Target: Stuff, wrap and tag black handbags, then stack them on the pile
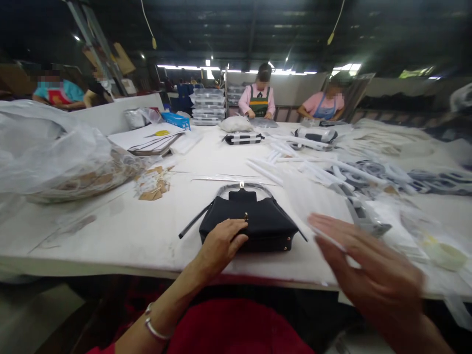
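Observation:
A black handbag (258, 219) lies on the white table in front of me, its small tab with a metal lock plate (242, 185) turned away from me. Behind the tab curves a plastic-wrapped handle (271, 191). My left hand (223, 242) rests on the near side of the bag, fingers stretched toward the metal clasp (246, 216) and thumb apart below them. To the right of the bag, my right hand (372, 268) is raised above the table edge and blurred. Its thumb and fingers are closed on a thin white strip (334, 241), mostly hidden by the fingers.
Tags (153, 183) and a big clear plastic bag (62, 152) lie left. White tubes (309, 142), clear wrapping and a roll of tape (446, 255) crowd the right. A wrapped bag (243, 139) lies farther back. Co-workers (258, 101) sit across the table.

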{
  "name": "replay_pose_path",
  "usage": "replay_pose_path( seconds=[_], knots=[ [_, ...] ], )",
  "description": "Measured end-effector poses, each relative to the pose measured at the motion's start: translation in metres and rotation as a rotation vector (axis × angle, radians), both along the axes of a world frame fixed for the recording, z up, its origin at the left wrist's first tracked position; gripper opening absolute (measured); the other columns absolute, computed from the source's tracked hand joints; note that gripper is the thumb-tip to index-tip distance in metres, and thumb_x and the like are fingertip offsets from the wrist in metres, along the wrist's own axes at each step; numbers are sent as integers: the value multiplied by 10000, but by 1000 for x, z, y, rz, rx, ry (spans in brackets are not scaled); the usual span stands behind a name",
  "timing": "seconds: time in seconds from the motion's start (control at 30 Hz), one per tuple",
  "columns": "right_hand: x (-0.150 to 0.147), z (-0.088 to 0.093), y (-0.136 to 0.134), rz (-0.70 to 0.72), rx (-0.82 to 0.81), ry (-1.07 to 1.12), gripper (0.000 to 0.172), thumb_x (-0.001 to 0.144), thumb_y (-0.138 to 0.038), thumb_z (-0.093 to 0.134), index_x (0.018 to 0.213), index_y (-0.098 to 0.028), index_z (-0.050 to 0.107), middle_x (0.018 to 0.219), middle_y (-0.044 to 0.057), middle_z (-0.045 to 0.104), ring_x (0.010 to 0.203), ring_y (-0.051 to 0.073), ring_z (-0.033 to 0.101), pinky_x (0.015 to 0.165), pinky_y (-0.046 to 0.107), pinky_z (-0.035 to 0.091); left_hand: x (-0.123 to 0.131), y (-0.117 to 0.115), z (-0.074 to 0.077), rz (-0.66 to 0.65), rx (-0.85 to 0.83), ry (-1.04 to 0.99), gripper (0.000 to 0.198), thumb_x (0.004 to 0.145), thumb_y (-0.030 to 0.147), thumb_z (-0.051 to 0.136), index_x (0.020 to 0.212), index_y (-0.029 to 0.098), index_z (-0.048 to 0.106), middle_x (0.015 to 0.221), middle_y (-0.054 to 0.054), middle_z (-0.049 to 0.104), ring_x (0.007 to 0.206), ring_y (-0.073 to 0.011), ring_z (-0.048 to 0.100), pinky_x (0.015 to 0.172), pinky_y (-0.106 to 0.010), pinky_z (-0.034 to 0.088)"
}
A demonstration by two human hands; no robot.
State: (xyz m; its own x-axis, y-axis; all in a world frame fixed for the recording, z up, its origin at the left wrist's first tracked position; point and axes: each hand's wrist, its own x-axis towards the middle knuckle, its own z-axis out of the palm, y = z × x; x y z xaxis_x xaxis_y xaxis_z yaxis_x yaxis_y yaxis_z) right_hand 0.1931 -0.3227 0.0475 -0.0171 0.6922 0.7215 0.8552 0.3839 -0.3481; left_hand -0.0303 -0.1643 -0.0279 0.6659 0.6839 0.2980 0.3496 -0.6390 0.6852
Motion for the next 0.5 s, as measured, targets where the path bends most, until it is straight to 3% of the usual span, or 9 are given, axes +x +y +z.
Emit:
replay_pose_path(
  seconds=[0.07, 0.13, 0.2, 0.27, 0.3, 0.4, 0.5],
  knots=[
    [-34, -3, 51, 76, 5, -82, 306, 904, -148, 574, 1170, -279, 649, 1117, 40, 715, 1059, 211, 658, 969, 346, 520, -9, 8, 11, 40, -373, -269, 536, 1002, 516, 247, 1308, 171, 521, 1221, -144, 665, 1140, -239, 628, 1013, -430, 479],
    [-69, -17, 92, 112, -95, -115, 218, 916, -162, 543, 1072, -230, 680, 1048, 62, 739, 988, 209, 686, 893, 330, 552, -17, 18, 19, 72, -662, -450, 687, 973, 610, 136, 1405, 137, 385, 1182, -176, 669, 1055, -247, 667, 894, -408, 547],
    [-93, -36, 114, 106, -205, -147, 163, 902, -172, 553, 988, -207, 688, 997, 75, 748, 940, 216, 693, 846, 337, 564, -22, 27, 22, 103, -760, -454, 726, 928, 640, 353, 1454, 144, 281, 1161, -170, 668, 1011, -254, 676, 809, -370, 567],
    [-99, -49, 120, 130, -278, -174, 154, 873, -186, 600, 1003, -202, 680, 1024, 81, 742, 969, 225, 681, 873, 351, 554, -25, 36, 23, 139, -703, -352, 798, 842, 483, 615, 1474, 177, 236, 1083, -118, 686, 932, -232, 684, 732, -316, 559],
    [-95, -53, 119, 148, -297, -186, 194, 858, -204, 632, 1048, -202, 673, 1069, 86, 732, 1012, 234, 668, 911, 368, 540, -26, 40, 24, 158, -645, -293, 814, 814, 384, 652, 1480, 192, 226, 1007, -79, 691, 853, -207, 685, 681, -288, 545],
    [-60, -58, 107, 162, -336, -244, 391, 814, -255, 711, 1194, -205, 632, 1229, 104, 675, 1159, 278, 602, 1017, 463, 477, -27, 57, 29, 224, -464, -144, 722, 833, 240, 548, 1485, 217, 241, 776, 20, 632, 614, -134, 610, 542, -226, 454],
    [-18, -61, 95, 105, -375, -265, 413, 827, -181, 660, 1237, -225, 620, 1268, 87, 657, 1200, 274, 582, 1040, 500, 460, -30, 75, 35, 239, -348, -12, 641, 830, 196, 509, 1448, 221, 339, 751, 32, 609, 600, -120, 583, 545, -219, 424]
  ],
)
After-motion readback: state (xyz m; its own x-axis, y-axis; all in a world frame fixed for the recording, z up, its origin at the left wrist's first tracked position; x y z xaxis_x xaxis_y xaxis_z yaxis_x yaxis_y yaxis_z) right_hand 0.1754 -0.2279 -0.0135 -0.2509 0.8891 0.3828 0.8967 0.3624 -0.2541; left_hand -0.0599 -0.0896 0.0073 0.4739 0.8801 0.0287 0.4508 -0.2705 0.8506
